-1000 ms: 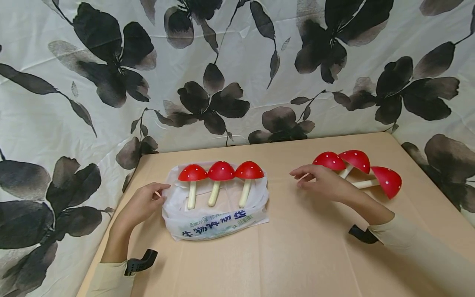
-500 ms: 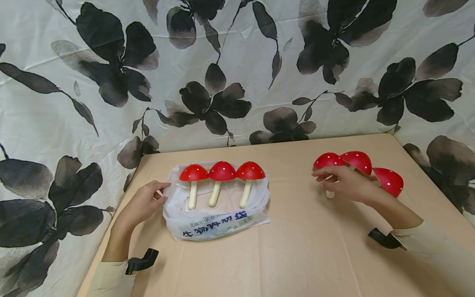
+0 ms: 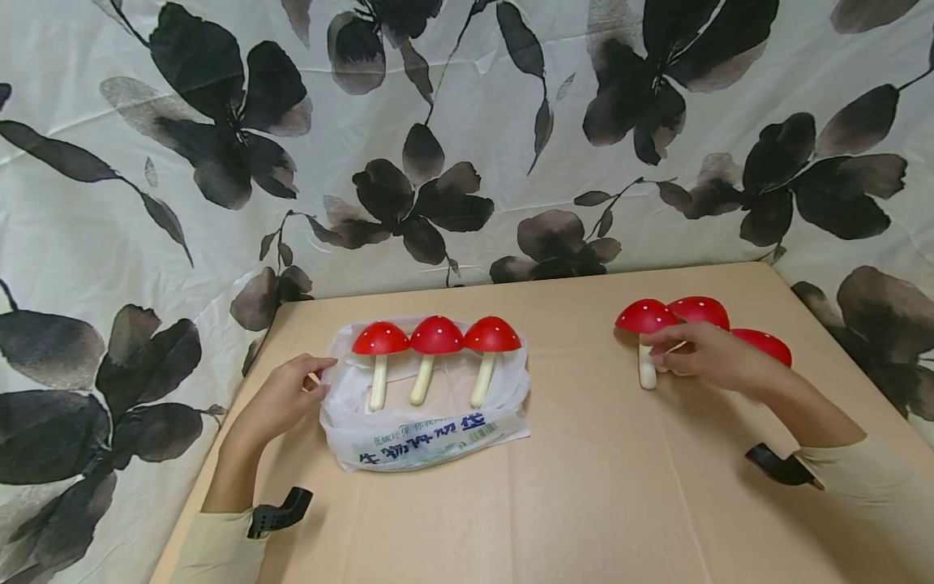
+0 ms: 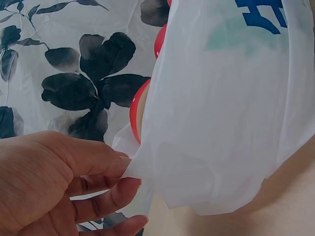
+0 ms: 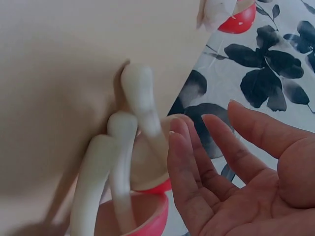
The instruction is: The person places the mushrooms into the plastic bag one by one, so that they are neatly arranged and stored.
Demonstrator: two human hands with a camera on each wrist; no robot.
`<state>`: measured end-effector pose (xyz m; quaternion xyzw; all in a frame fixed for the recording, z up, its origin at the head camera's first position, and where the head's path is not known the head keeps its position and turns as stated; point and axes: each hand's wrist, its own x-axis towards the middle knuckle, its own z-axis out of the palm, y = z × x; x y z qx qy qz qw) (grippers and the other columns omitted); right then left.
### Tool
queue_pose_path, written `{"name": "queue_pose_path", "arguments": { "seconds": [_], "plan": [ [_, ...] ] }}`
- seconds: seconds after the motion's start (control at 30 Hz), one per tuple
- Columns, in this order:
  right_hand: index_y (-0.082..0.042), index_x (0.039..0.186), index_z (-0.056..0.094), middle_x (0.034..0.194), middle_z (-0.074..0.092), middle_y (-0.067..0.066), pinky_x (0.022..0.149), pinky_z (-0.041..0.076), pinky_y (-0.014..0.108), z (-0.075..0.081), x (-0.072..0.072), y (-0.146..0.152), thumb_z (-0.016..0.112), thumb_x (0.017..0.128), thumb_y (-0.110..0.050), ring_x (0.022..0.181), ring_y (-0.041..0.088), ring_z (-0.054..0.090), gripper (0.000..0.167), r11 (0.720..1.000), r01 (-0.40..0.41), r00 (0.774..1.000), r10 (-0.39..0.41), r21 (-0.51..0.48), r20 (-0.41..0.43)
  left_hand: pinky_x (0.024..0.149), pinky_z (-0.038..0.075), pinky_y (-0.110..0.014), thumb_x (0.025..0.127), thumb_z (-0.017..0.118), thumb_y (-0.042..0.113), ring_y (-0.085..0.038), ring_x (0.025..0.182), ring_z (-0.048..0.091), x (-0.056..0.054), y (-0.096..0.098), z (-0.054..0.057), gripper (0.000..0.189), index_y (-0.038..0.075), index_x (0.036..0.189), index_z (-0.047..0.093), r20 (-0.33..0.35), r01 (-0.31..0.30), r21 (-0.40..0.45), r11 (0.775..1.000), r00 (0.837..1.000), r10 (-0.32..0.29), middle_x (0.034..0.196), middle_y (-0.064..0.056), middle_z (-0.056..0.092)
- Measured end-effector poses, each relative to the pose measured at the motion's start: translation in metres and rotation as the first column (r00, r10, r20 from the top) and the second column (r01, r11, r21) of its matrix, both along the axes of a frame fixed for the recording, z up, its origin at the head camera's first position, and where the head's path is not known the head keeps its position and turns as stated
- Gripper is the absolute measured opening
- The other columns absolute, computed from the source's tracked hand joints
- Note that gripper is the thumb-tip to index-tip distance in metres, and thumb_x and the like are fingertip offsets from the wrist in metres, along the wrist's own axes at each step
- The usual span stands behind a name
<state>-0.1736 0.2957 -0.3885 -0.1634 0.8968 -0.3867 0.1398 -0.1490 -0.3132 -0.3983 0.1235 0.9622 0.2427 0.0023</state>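
At the left edge of a white plastic bag (image 3: 423,446), my left hand (image 3: 280,401) pinches the thin film between thumb and forefinger, as the left wrist view shows. On that bag lie a left toy mushroom (image 3: 379,339), a middle one (image 3: 435,337) and a right one (image 3: 492,335), all with red white-dotted caps and pale stems. My right hand (image 3: 704,353) hovers over another group of three: a mushroom (image 3: 645,316) at left, one behind (image 3: 699,310) and one at right (image 3: 762,345). Its fingers are loosely bent and hold nothing; their stems (image 5: 138,83) show in the right wrist view.
Everything stands on a light brown tabletop (image 3: 569,487). A white cloth with dark flowers (image 3: 438,243) hangs behind it and along both sides. Black bands (image 3: 280,515) sit at both wrists.
My right hand has moved right, from left of the mushroom group to over it, uncovering the left mushroom's stem. My left hand stays at the bag's edge.
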Motion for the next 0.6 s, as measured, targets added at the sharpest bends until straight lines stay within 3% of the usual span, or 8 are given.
{"name": "queue_pose_path", "arguments": {
  "seconds": [0.13, 0.3, 0.6],
  "plan": [
    [0.003, 0.135, 0.06, 0.126, 0.062, 0.021, 0.077, 0.06, 0.034, -0.002, 0.002, 0.005, 0.07, 0.095, -0.016, 0.111, 0.035, 0.055, 0.046, 1.0, 0.025, 0.999, -0.025, 0.002, 0.036, 0.065, 0.051, -0.025, 0.088, 0.064, -0.006, -0.021, 0.08, 0.061, 0.0, 0.0, 0.0, 0.037, -0.011, 0.125, 0.065, -0.015, 0.006, -0.004, 1.0, 1.0, -0.006, 0.096, -0.013, 0.065],
    [0.001, 0.134, 0.063, 0.127, 0.062, 0.022, 0.077, 0.059, 0.035, -0.007, 0.002, 0.006, 0.071, 0.094, -0.018, 0.113, 0.037, 0.053, 0.045, 0.999, 0.024, 1.0, -0.025, 0.047, 0.012, 0.066, 0.051, -0.025, 0.088, 0.064, -0.006, -0.021, 0.081, 0.06, 0.0, 0.0, -0.001, 0.038, -0.011, 0.125, 0.064, -0.002, -0.002, -0.009, 1.0, 1.0, 0.002, 0.098, -0.014, 0.065],
    [0.004, 0.135, 0.061, 0.129, 0.057, 0.025, 0.069, 0.056, 0.031, -0.013, -0.001, 0.003, 0.072, 0.093, -0.015, 0.106, 0.031, 0.052, 0.048, 0.999, 0.019, 1.0, -0.019, 0.04, 0.005, 0.065, 0.051, -0.025, 0.088, 0.065, -0.005, -0.022, 0.082, 0.06, 0.0, 0.001, -0.001, 0.038, -0.01, 0.126, 0.064, 0.004, -0.006, -0.013, 1.0, 1.0, 0.006, 0.098, -0.013, 0.065]
  ]
}}
